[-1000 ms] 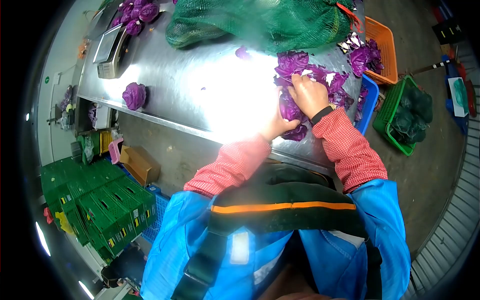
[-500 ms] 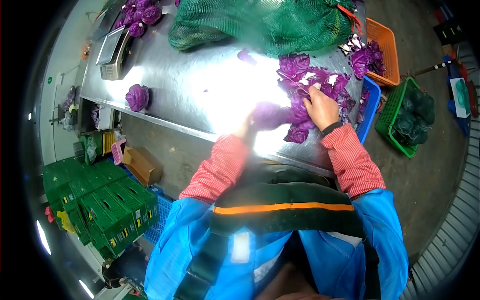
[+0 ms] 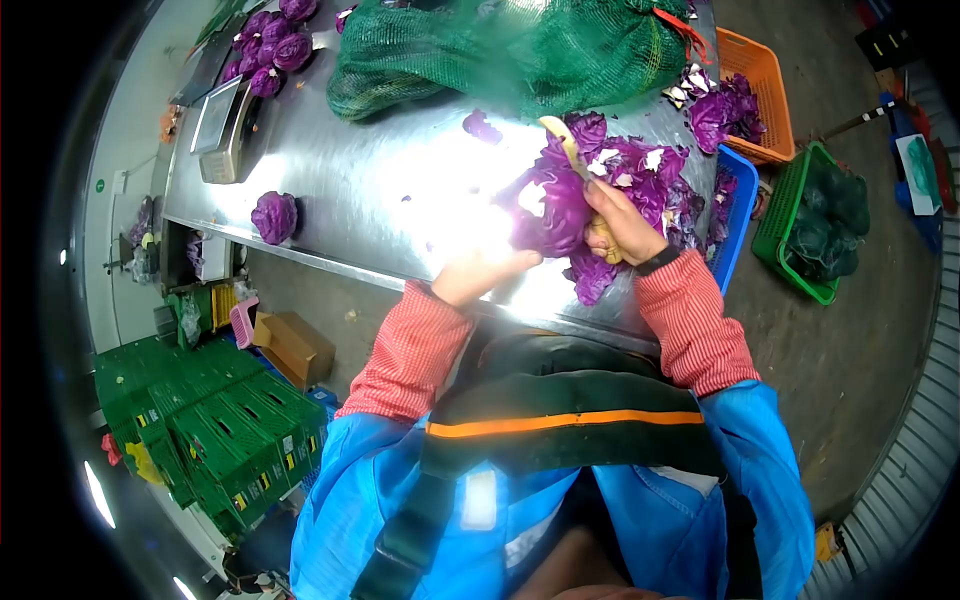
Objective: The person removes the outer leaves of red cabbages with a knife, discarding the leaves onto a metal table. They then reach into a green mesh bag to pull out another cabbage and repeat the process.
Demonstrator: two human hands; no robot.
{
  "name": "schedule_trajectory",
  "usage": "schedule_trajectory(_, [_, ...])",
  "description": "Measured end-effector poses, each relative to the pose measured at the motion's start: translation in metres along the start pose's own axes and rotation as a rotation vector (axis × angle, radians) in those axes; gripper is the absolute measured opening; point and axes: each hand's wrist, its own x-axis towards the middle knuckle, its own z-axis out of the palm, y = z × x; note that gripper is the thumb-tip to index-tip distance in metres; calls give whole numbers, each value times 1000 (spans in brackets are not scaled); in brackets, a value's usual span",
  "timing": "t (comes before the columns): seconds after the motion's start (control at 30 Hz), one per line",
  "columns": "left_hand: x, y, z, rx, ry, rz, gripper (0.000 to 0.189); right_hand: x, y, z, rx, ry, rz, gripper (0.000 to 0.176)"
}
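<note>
A purple cabbage (image 3: pixel 552 212) with a pale cut patch is held over the metal table's near edge. My left hand (image 3: pixel 484 274) grips it from the lower left, its fingers partly lost in glare. Closed around a yellowish knife (image 3: pixel 565 143) is my right hand (image 3: pixel 622 226), beside the cabbage's right side; the curved blade points up and left across the cabbage top. Loose purple leaves (image 3: pixel 655 180) with white pieces lie heaped behind and to the right of my right hand.
Green mesh sacks (image 3: pixel 500 60) lie across the table's far side. A scale (image 3: pixel 222 130), a single cabbage (image 3: pixel 274 217) and a cabbage pile (image 3: pixel 275 45) are at left. Orange (image 3: pixel 765 75), blue (image 3: pixel 738 215) and green (image 3: pixel 765 240) baskets stand at right.
The cabbage in my left hand has come up and turned its cut patch into view. My right hand has moved from the leaves to beside it, and the knife now shows.
</note>
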Motion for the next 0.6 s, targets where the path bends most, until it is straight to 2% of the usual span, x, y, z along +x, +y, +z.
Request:
schedule_trajectory(0.03, [-3,0,-1,138,3,-14,103,8,7,-3,27,2,74,38])
schedule_trajectory(0.1, [4,-12,6,78,57,-31,101,28,27,-7,-73,118,161,38])
schedule_trajectory(0.13, [8,-18,11,60,98,-37,99,39,31,-16,-211,141,149,43])
schedule_trajectory(0.2, [14,-32,24,40,179,-15,94,44,43,-20,-846,319,-277,38])
schedule_trajectory(0.23, [16,-28,30,126,225,8,91,39,34,-4,-1158,405,-494,35])
schedule_trajectory(0.27, [18,-25,37,214,274,26,87,23,21,8,-1182,435,-259,27])
schedule_trajectory(0.3, [20,-21,43,302,324,41,84,16,21,11,-1381,495,-334,22])
schedule_trajectory(0.4, [30,-23,47,635,372,153,82,-14,17,25,-1701,567,-443,14])
schedule_trajectory(0.43, [33,-26,48,727,396,203,81,-23,15,33,-1747,567,-412,11])
schedule_trajectory(0.5, [38,-24,56,686,410,212,79,-31,21,34,-1883,573,-366,7])
schedule_trajectory(0.6, [42,-18,64,727,417,210,76,-29,32,30,-1889,648,-330,5])
